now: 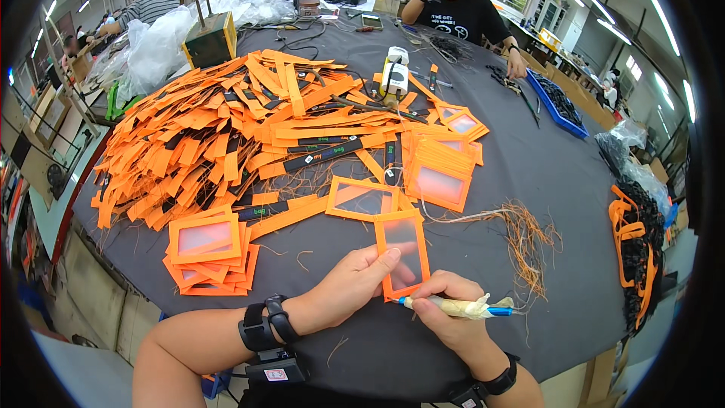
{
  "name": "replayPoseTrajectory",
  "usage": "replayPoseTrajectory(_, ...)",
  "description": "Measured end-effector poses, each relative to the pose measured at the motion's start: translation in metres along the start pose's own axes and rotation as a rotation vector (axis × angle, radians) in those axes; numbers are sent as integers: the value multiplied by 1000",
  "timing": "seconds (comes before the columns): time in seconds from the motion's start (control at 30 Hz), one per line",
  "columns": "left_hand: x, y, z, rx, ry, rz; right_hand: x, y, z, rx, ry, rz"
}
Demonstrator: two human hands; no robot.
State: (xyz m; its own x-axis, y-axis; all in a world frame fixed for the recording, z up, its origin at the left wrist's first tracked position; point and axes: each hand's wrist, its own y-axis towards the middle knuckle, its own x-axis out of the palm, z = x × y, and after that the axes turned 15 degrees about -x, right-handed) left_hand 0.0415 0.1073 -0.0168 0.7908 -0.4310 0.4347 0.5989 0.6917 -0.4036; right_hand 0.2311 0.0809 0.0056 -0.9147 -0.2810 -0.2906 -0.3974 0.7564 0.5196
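Observation:
My left hand [355, 287] is closed on the edge of an orange-bordered clear window pocket [400, 255], thumb on top, with its fingers showing through the clear sheet. In my right hand [453, 310] is a pen-like tool [461, 307], wrapped in pale tape and blue at both ends. Its tip meets the pocket's lower corner, near my left fingers. Another window pocket [362, 199] lies just beyond, touching the held one's top. A stack of such pockets [205, 239] is left of my left hand, and a second stack [440, 184] sits farther off at the right.
A large heap of orange and black strips [196, 136] covers the left. Loose orange threads [529, 249] lie at right, beside a pale cord. Farther back stand a white device [395, 72], a blue tray [555, 102] of black pieces, and a person [461, 15] across the table.

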Motion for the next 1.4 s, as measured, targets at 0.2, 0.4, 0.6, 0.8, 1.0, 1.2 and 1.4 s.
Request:
replayPoseTrajectory(0.2,1,0,-1,2,-8,12,-2,1,-3,8,22,8)
replayPoseTrajectory(0.4,4,-2,4,3,143,-13,-8,-7,2,77,259,412)
replayPoseTrajectory(0.6,9,-9,13,-22,427,-61,-14,0,1,-55,223,505)
replayPoseTrajectory(0.8,13,-9,13,-32,417,-62,-15,-2,2,-27,160,375)
replayPoseTrajectory(1.0,10,-7,7,-28,374,-78,-14,0,0,-32,136,345)
replayPoseTrajectory(1.2,9,-5,4,-11,365,-91,-13,1,3,-66,77,335)
replayPoseTrajectory(1.4,10,-8,8,-32,368,-92,-12,-1,4,-61,108,361)
